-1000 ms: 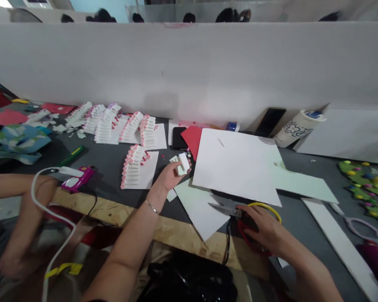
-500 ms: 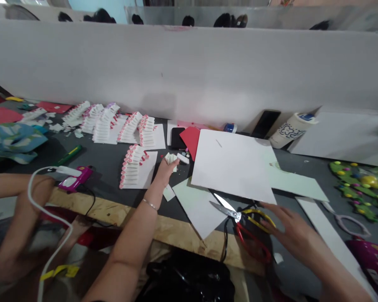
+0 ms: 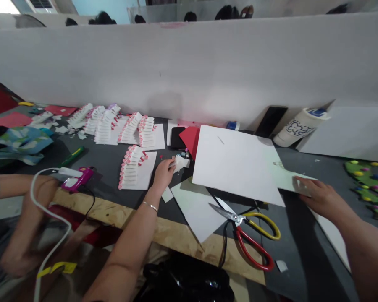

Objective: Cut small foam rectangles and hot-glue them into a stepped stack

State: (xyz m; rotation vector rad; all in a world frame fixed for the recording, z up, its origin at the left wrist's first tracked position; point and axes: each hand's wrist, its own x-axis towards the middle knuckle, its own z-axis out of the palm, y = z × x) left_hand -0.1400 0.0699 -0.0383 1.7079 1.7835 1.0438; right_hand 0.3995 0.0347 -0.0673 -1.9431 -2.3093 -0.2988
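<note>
My left hand [image 3: 164, 171] is closed on small white paper pieces [image 3: 180, 163], pinched near the middle of the table. My right hand [image 3: 319, 193] grips the end of a pale green paper strip [image 3: 288, 179], thumb and fingers on its edge. The strip runs partly under a large white sheet [image 3: 234, 163]. Scissors [image 3: 237, 219] with one yellow and one red handle lie spread between my hands, untouched. Beneath their blades is a pale green sheet [image 3: 198, 209]. Left of my left hand lies a white card [image 3: 147, 172] with a fan of pink-tipped paper rolls [image 3: 130, 167].
More cards with paper rolls [image 3: 105, 126] stand at the back left. A co-worker's arm [image 3: 25, 184] rests near a purple glue gun [image 3: 77, 179]. At the back right are a dark phone [image 3: 272, 121] and a white cup [image 3: 297, 128]; green felt pieces [image 3: 362, 180] lie far right.
My right hand has moved from beside the scissors, right and up, and has taken hold of the green paper strip. My left hand stays near the same spot, its paper pieces turned.
</note>
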